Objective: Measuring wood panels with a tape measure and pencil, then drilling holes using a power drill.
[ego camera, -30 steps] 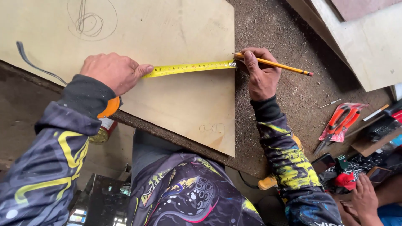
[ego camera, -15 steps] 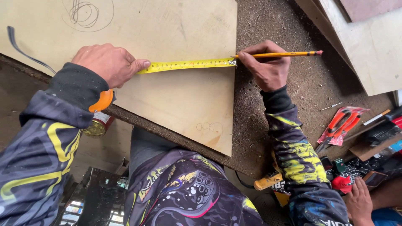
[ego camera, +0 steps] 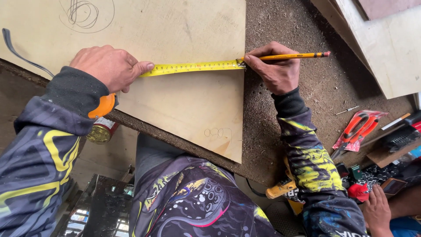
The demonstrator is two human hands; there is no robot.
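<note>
Sawdust-strewn workbench (ego camera: 280,131), plywood sheet (ego camera: 184,101) on it, orange-handled scissors (ego camera: 357,129) at right

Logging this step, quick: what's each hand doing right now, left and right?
Left hand: closed over the yellow tape measure, pressing the blade onto the plywood sheet.
Right hand: gripping the pencil, its fingers at the tape's end hook on the sheet's edge.
</note>
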